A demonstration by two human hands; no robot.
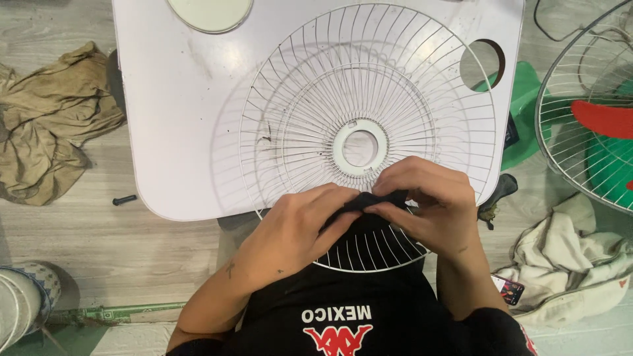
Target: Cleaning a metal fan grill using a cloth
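left hand [300, 221] + right hand [428, 201] both pinching black cloth [369, 200] | cloth lying crosswise between them, on grille [369, 79] (near hub)

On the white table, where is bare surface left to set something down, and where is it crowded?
Free: the left part of the white table, between its left edge and the fan grille, below the round plate. Crowded: the near edge, where both hands pinch a dark cloth against the grille.

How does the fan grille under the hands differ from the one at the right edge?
The white fan grille lies on the white table, bare, fully in view. The second grille sits off the table, cut by the frame, with red and green parts behind its wires. Both are round wire guards.
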